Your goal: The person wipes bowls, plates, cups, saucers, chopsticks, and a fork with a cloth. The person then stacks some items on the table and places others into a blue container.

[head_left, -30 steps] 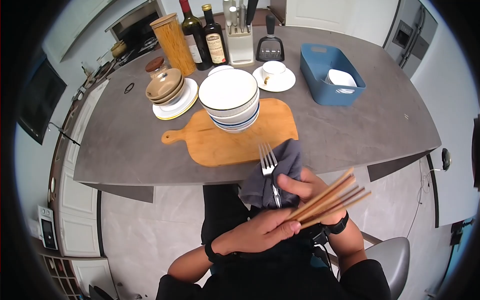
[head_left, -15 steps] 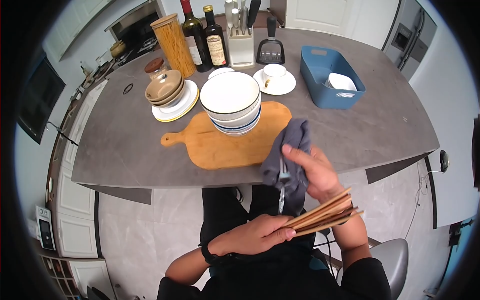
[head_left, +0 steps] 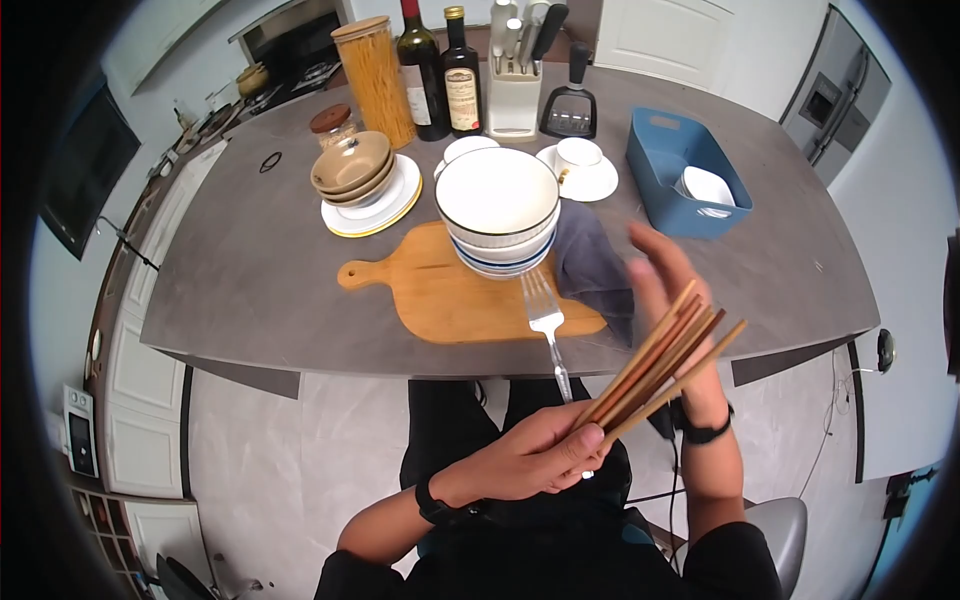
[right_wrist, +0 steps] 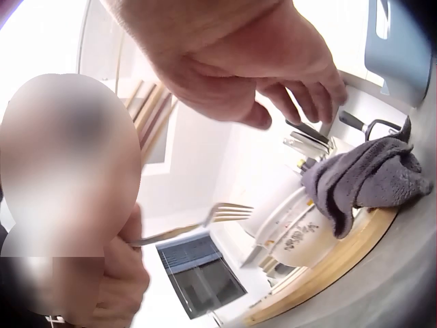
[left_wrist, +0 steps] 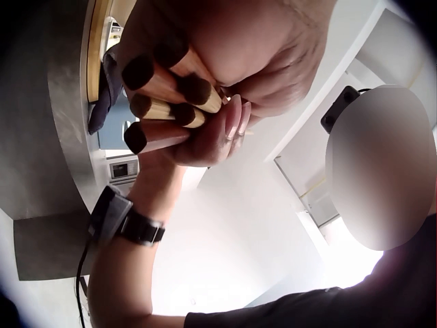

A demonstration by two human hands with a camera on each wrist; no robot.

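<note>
My left hand (head_left: 535, 455) grips a bundle of several wooden chopsticks (head_left: 660, 370) together with a metal fork (head_left: 546, 316). The chopsticks slant up to the right; the fork's tines point toward the counter. In the left wrist view, the chopsticks' thick dark ends (left_wrist: 141, 70) stick out of the fist. Over the counter's front right part, my right hand (head_left: 678, 290) is empty, slightly blurred, its fingers relaxed. A crumpled grey cloth (head_left: 592, 260) lies just beyond its fingers, partly on the wooden cutting board (head_left: 430, 300), beside a stack of white bowls (head_left: 497, 195).
Brown bowls (head_left: 350, 165) sit on plates at the left. Behind stand a spaghetti jar (head_left: 375, 85), dark bottles (head_left: 462, 85) and a knife block (head_left: 514, 105). A cup (head_left: 578, 157) on a saucer and a blue basket (head_left: 690, 215) occupy the right side.
My right hand has carried the grey cloth forward onto the counter and let go of it. The fork, earlier against the cloth, now shows in my left hand with the chopsticks.
</note>
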